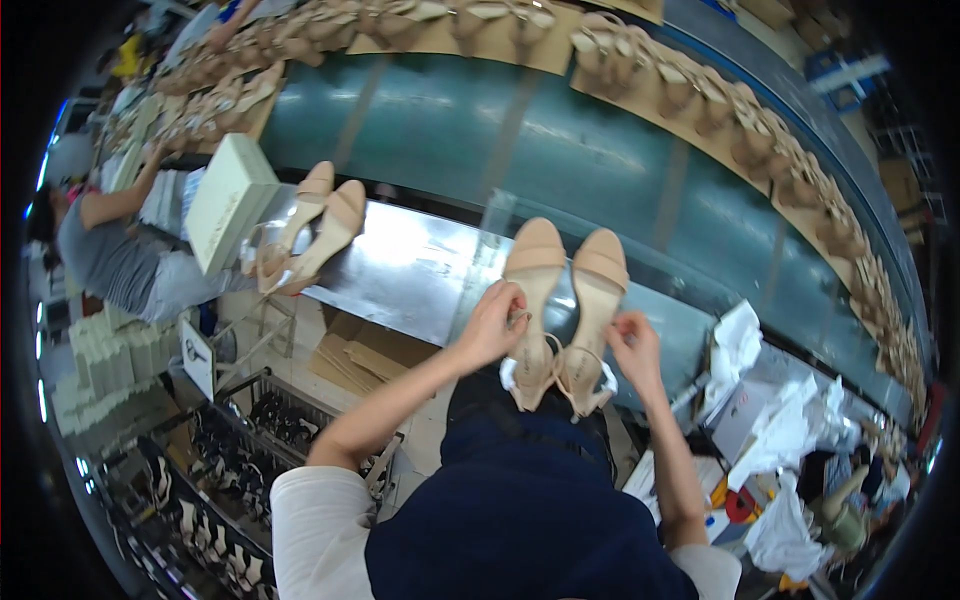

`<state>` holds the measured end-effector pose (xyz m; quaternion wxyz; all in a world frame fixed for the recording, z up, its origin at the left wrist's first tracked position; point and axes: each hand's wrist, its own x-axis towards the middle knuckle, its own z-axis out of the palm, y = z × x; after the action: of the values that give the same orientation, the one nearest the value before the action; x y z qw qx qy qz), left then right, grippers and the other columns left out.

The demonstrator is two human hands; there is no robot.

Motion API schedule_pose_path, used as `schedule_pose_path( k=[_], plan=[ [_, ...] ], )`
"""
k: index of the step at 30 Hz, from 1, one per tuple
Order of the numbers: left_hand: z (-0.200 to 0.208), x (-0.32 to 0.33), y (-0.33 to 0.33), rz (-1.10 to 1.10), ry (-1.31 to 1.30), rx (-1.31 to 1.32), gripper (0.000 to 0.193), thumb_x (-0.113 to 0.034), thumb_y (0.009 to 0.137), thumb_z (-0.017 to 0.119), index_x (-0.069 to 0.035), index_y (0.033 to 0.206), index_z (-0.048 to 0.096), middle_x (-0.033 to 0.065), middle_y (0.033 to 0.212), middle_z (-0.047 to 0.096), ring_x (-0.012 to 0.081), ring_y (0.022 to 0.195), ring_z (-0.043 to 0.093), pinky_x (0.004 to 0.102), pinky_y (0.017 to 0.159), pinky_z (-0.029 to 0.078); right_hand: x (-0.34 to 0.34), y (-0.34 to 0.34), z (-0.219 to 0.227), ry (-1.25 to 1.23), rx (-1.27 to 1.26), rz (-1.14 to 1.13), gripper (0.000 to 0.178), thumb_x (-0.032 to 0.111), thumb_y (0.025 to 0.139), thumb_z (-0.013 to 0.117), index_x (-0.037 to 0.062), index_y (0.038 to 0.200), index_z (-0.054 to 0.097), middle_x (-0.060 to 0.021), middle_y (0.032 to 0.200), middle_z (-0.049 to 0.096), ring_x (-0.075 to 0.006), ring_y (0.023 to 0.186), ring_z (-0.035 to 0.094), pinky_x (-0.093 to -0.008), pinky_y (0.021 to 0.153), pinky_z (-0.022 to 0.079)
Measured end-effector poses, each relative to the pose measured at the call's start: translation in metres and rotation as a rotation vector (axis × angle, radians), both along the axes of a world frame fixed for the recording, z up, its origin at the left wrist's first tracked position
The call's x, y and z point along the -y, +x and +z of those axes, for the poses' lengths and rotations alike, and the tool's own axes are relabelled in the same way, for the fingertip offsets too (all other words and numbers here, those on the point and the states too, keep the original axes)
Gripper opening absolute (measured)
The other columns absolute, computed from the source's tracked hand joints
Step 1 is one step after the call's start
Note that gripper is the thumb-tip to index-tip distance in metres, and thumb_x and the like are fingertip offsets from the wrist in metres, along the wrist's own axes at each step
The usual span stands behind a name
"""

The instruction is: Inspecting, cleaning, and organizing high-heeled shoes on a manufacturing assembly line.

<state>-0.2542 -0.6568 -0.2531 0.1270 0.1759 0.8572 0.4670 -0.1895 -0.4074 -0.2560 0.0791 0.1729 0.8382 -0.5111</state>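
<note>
A pair of beige high-heeled sandals lies side by side before me, toes pointing away, on a pale ledge at the conveyor's near side. Their heel ends, partly wrapped in white, reach toward my dark blue apron (520,500). My left hand (493,325) is closed in a pinch at the outer edge of the left sandal (535,262). At the outer side of the right sandal (600,275), my right hand (634,347) pinches with its fingertips together. Whatever either hand's fingertips hold is too small to make out.
Another beige sandal pair (325,225) and a pale green shoebox (230,200) stand to the left. Beyond the green conveyor (430,120), several sandals line cardboard sheets. A person (120,240) works at far left. White paper (775,430) heaps at right; a shoe rack (215,500) stands lower left.
</note>
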Motion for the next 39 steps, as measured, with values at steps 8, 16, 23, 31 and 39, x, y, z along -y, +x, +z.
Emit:
schedule_pose_path(
  k=[8,16,23,31,39],
  plan=[
    [-0.007,0.016,0.059,0.42,0.8,0.802,0.052,-0.013,0.087,0.057,-0.001,0.133,0.036,0.0071,0.115,0.055,0.0118,0.101,0.052,0.0266,0.088,0.042,0.067,0.013,0.009,-0.669,0.265,-0.063,0.053,0.027,0.088,0.058,-0.001,0.128,0.04,-0.0092,0.111,0.056,-0.0155,0.098,0.053,-0.0281,0.087,0.042],
    [-0.006,0.178,-0.017,0.597,0.799,0.781,0.038,-0.02,0.085,0.054,-0.002,0.118,0.05,0.0104,0.101,0.061,0.0221,0.085,0.062,0.0346,0.074,0.053,0.203,-0.07,0.008,-0.789,0.241,0.301,0.05,0.024,0.092,0.053,0.0079,0.136,0.034,-0.0068,0.127,0.049,-0.0178,0.112,0.048,-0.0316,0.096,0.038],
    [-0.018,0.252,-0.005,0.874,0.476,0.759,0.022,-0.019,0.089,0.053,-0.002,0.1,0.061,0.0076,0.093,0.064,0.0152,0.078,0.061,0.0308,0.066,0.051,0.236,-0.083,0.014,-0.731,0.624,0.4,0.056,0.034,0.093,0.047,0.0099,0.14,0.027,-0.01,0.133,0.043,-0.0207,0.12,0.042,-0.0367,0.094,0.04],
    [0.117,0.309,-0.053,0.236,-1.103,-0.421,0.07,-0.015,0.051,0.079,-0.015,0.115,0.052,0.0145,0.126,0.037,0.0341,0.112,0.04,0.0449,0.089,0.038,0.16,-0.064,0.007,-0.698,0.597,0.265,0.036,0.022,0.094,0.047,0.0019,0.124,0.048,-0.0094,0.108,0.058,-0.0159,0.096,0.056,-0.0286,0.08,0.046],
    [0.108,0.348,-0.092,0.027,-0.843,-0.16,0.033,-0.016,0.05,0.08,-0.002,0.075,0.063,0.01,0.084,0.051,0.0298,0.093,0.049,0.0383,0.078,0.047,0.135,-0.05,0.017,-0.736,0.519,0.154,0.031,0.022,0.095,0.047,0.003,0.118,0.052,-0.0065,0.098,0.061,-0.0125,0.085,0.057,-0.0258,0.076,0.046]
  ],
)
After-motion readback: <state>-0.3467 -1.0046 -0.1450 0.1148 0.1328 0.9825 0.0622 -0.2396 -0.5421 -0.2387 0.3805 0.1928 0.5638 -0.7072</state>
